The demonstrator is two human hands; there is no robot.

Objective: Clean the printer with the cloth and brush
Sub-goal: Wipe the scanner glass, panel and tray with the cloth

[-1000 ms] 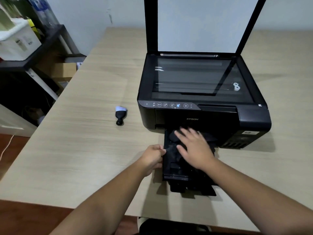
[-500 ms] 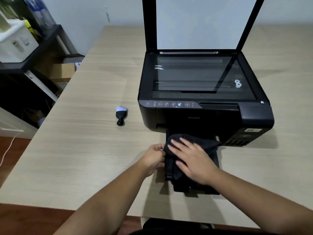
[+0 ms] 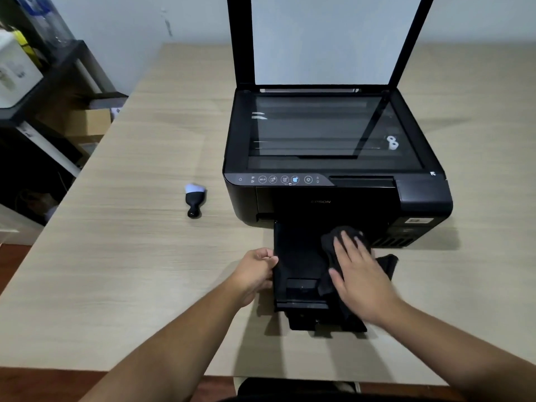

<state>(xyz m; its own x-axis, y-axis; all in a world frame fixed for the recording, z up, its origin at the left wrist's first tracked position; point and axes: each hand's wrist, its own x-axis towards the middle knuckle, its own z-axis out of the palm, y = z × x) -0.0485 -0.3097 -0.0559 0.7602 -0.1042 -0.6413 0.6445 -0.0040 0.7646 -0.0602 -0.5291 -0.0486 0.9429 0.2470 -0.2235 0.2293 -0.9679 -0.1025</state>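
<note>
Desk (image 3: 121, 271) bears printer (image 3: 333, 195); right hand (image 3: 358, 274) flat on cloth (image 3: 385, 264); left hand (image 3: 255, 271) gripping tray (image 3: 298, 256).

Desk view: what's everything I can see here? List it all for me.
printer: one, black, on the desk, scanner lid up
output tray: one, black, pulled out at the printer's front
cloth: one, black, on the tray under the right hand
brush: one, black handle, pale bristles, left of the printer
desk: one, light wood
shelf: one, dark, far left
left hand: grips the tray's left edge
right hand: flat on the cloth
</note>
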